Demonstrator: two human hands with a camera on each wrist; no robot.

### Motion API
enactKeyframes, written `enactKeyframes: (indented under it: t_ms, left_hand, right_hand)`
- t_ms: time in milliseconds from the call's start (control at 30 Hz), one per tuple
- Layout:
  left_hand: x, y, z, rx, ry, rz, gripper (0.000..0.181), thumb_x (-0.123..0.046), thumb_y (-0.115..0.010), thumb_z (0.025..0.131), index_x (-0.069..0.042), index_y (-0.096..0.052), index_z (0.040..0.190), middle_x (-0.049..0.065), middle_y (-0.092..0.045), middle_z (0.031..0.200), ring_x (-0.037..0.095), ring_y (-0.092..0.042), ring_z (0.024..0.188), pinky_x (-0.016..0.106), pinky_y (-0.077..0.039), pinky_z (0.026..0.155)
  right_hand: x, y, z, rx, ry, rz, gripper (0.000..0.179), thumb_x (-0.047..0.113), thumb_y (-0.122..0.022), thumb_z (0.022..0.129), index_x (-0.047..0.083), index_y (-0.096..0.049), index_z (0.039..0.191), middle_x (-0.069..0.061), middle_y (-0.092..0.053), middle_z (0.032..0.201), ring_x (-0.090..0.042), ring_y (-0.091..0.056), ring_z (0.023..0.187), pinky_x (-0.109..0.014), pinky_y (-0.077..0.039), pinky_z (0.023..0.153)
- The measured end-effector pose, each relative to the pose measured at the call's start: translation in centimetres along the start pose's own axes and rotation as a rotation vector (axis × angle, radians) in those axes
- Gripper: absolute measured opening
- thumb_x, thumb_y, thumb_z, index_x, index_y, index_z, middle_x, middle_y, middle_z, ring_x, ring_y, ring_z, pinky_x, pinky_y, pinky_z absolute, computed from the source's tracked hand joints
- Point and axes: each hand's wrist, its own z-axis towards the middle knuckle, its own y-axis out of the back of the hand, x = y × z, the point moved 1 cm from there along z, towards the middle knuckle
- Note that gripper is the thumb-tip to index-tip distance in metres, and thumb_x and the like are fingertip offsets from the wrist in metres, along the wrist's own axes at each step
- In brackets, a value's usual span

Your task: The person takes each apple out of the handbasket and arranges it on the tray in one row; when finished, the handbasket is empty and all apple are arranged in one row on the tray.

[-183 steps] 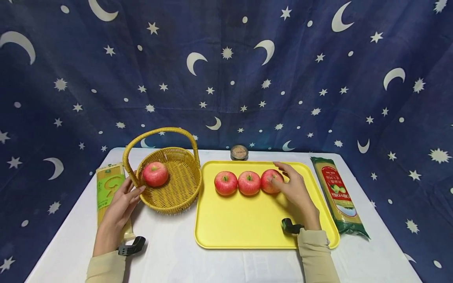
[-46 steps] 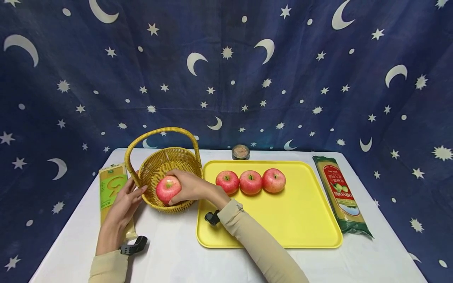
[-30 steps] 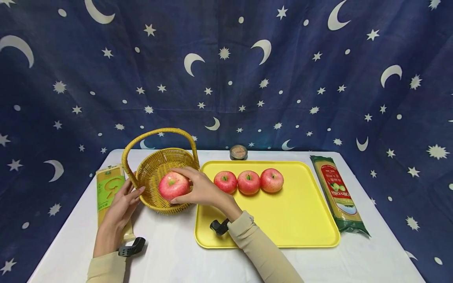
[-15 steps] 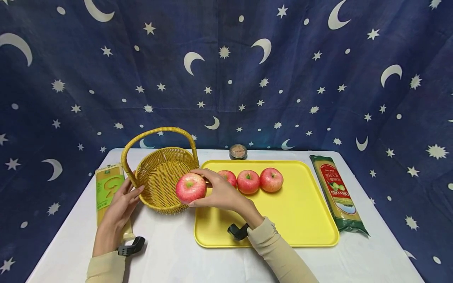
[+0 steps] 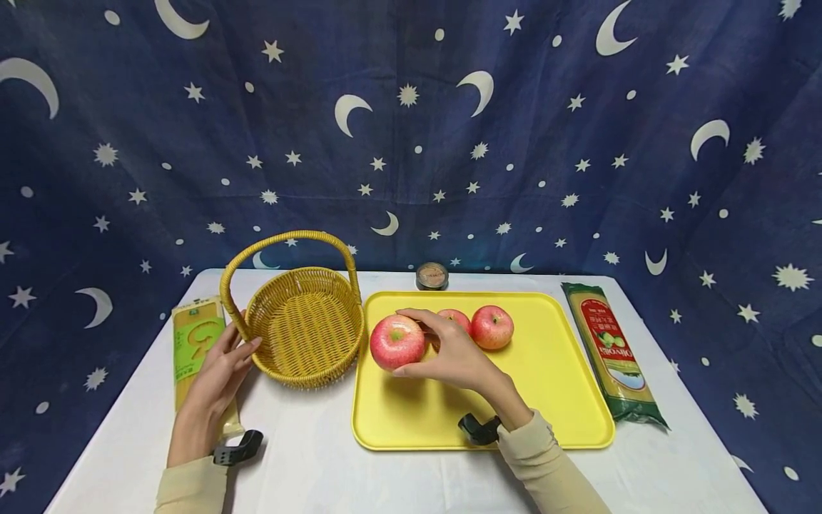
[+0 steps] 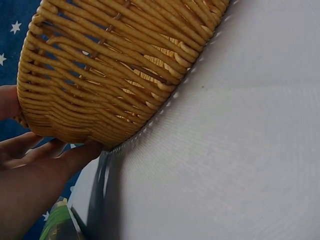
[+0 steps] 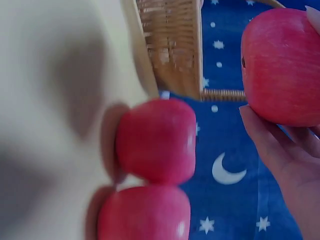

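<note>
My right hand (image 5: 452,351) grips a red apple (image 5: 397,343) between thumb and fingers, over the left part of the yellow tray (image 5: 449,421). In the right wrist view this apple (image 7: 285,67) is clear of the tray. Behind the hand, a second apple (image 5: 454,319) shows partly, and another apple (image 5: 492,328) sits to its right; the row's leftmost apple is hidden in the head view. At the left, my left hand (image 5: 218,375) holds the side of the wicker basket (image 5: 305,332), thumb at the rim near the handle. The basket's woven bottom shows bare.
A green-labelled noodle packet (image 5: 198,343) lies partly under the left arm. Right of the tray lies a pasta bag (image 5: 613,353). A small round tin (image 5: 432,276) stands behind the tray, before the starry curtain (image 5: 411,143).
The right hand left the tray's rightmost apple, took hold of the apple inside the basket, and carried it out rightward over the tray. The left hand stays at the basket.
</note>
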Motion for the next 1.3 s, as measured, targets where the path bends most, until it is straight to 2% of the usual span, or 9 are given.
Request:
enactKeyframes:
  t_ms: [200,300,433,567,733,900,1133,1300]
  left_hand:
    - [-0.1,0.0,0.1,-0.009,0.010,-0.002,0.082,-0.009,-0.051,0.106,-0.030,0.001,0.166,-0.001,0.004,0.175,0.023,-0.010,0.159,0.047,-0.012,0.129]
    - [0.0,0.0,0.0,-0.006,0.007,0.001,0.082,-0.009,-0.051,0.107,-0.029,0.001,0.167,0.000,0.004,0.175,0.023,-0.010,0.159,0.047,-0.011,0.129]
    - [-0.1,0.0,-0.1,-0.005,0.000,0.003,0.081,-0.010,-0.051,0.107,-0.028,0.000,0.167,0.001,0.004,0.175,0.024,-0.010,0.159,0.047,-0.011,0.130]
    - [-0.2,-0.1,-0.1,-0.014,0.003,0.004,0.081,-0.011,-0.052,0.107,-0.030,-0.001,0.167,0.000,0.003,0.175,0.023,-0.010,0.159,0.047,-0.011,0.129]
    - [-0.1,-0.1,-0.1,-0.016,0.014,-0.001,0.081,-0.012,-0.052,0.107,-0.030,-0.001,0.166,0.000,0.003,0.175,0.022,-0.011,0.159,0.045,-0.012,0.130]
    - [0.0,-0.1,-0.1,-0.019,0.020,-0.001,0.081,-0.012,-0.053,0.106,-0.031,-0.001,0.166,0.000,0.001,0.175,0.020,-0.013,0.158,0.043,-0.014,0.130]
    - [0.1,-0.2,-0.1,-0.015,0.015,0.010,0.082,-0.015,-0.054,0.106,-0.030,0.000,0.166,0.001,0.003,0.175,0.022,-0.011,0.159,0.044,-0.014,0.129]
    - [0.0,-0.1,-0.2,-0.008,0.001,0.015,0.080,-0.014,-0.052,0.107,-0.030,0.000,0.166,0.001,0.002,0.175,0.021,-0.012,0.158,0.043,-0.013,0.130]
  right_hand:
    - [-1.2,2.4,-1.9,-0.063,-0.047,-0.010,0.085,0.034,-0.096,0.071,0.021,-0.057,0.145,0.001,-0.064,0.137,-0.019,-0.065,0.121,-0.045,-0.054,0.106]
    - [-2.0,3.8,-2.7,-0.084,-0.067,0.027,0.085,0.029,-0.095,0.072,0.018,-0.055,0.146,-0.004,-0.062,0.138,-0.024,-0.064,0.123,-0.046,-0.052,0.107]
    - [-3.2,5.8,-3.8,-0.116,-0.108,0.048,0.084,0.027,-0.095,0.072,0.019,-0.055,0.146,-0.005,-0.060,0.138,-0.024,-0.063,0.122,-0.035,-0.054,0.105]
    - [-4.3,7.6,-5.0,-0.152,-0.139,0.001,0.081,0.029,-0.093,0.075,0.021,-0.054,0.146,-0.003,-0.060,0.141,-0.025,-0.061,0.124,-0.022,-0.052,0.101]
    - [-5.4,9.6,-6.4,-0.185,-0.176,-0.025,0.076,0.028,-0.089,0.081,0.021,-0.053,0.147,-0.003,-0.058,0.143,-0.022,-0.060,0.125,-0.014,-0.049,0.099]
    - [-6.5,11.3,-7.7,-0.227,-0.224,-0.022,0.076,0.028,-0.086,0.084,0.017,-0.050,0.150,-0.007,-0.055,0.145,-0.020,-0.058,0.126,-0.009,-0.048,0.096]
    - [-8.2,13.3,-8.9,-0.257,-0.301,-0.031,0.081,0.029,-0.084,0.087,0.010,-0.042,0.154,-0.015,-0.050,0.149,-0.037,-0.052,0.135,-0.005,-0.045,0.093]
    - [-9.4,14.5,-9.0,-0.272,-0.331,-0.036,0.085,0.025,-0.083,0.087,0.006,-0.038,0.156,-0.020,-0.047,0.150,-0.041,-0.049,0.136,-0.005,-0.045,0.092]
